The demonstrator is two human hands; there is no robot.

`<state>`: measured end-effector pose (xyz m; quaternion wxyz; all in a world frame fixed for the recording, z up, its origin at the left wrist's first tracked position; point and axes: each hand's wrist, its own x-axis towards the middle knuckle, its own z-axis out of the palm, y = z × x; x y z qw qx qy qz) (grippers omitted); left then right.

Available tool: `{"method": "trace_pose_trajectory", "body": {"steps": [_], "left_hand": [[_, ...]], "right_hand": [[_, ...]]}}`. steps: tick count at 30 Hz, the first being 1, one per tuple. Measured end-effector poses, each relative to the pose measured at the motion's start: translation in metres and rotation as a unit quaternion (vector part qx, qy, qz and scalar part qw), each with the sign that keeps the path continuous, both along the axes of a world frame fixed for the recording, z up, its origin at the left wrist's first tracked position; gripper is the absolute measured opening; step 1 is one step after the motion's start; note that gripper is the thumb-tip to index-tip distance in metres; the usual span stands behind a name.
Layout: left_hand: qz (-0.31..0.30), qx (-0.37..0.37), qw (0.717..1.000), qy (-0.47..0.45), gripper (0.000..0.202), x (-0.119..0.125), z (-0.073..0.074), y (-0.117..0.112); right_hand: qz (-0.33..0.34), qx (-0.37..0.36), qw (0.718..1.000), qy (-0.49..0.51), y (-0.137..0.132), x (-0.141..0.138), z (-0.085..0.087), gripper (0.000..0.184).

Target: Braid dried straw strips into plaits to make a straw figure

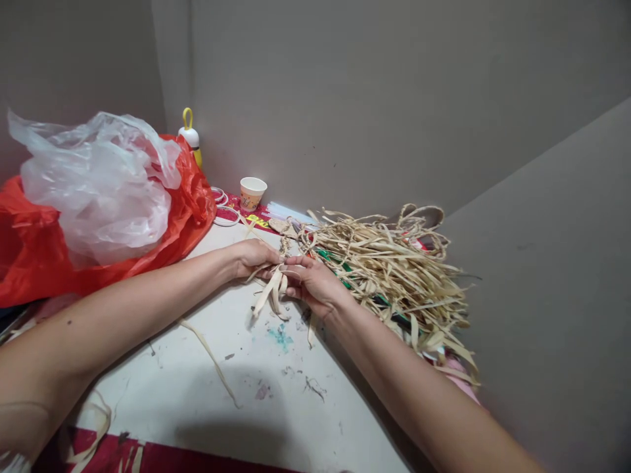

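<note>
Pale strips (pixel 267 295) lie left of the straw pile (pixel 399 266), pinched by the fingers of left hand (pixel 257 258) and right hand (pixel 318 282). Step, judged: twisting strips together; next move calls for a firm, even pinch.

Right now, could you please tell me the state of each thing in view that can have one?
Left hand, holding pale strips
Right hand, at these strips, grip unclear
Paper cup, upright
Clear bag, crumpled
Red bag, crumpled
Straw pile, loosely heaped
Yellow-and-white bottle, upright, partly hidden
White tabletop, stained
</note>
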<state>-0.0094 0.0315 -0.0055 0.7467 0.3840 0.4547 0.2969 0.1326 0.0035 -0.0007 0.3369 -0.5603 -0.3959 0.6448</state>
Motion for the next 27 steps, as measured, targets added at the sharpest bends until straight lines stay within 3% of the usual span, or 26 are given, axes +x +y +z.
{"method": "trace_pose_trajectory", "body": {"steps": [12, 19, 27], "left_hand": [[-0.040, 0.014, 0.999, 0.012, 0.022, -0.003, 0.002, 0.002], [-0.040, 0.023, 0.999, 0.027, 0.020, -0.004, 0.002, 0.002], [-0.072, 0.024, 0.997, 0.029, 0.014, -0.004, 0.004, 0.001]], "right_hand": [[0.033, -0.034, 0.998, 0.031, 0.006, 0.018, -0.003, 0.005], [0.059, -0.028, 0.997, 0.044, 0.012, 0.019, -0.012, 0.017], [0.066, -0.004, 0.997, 0.029, 0.009, 0.016, -0.009, 0.014]]}}
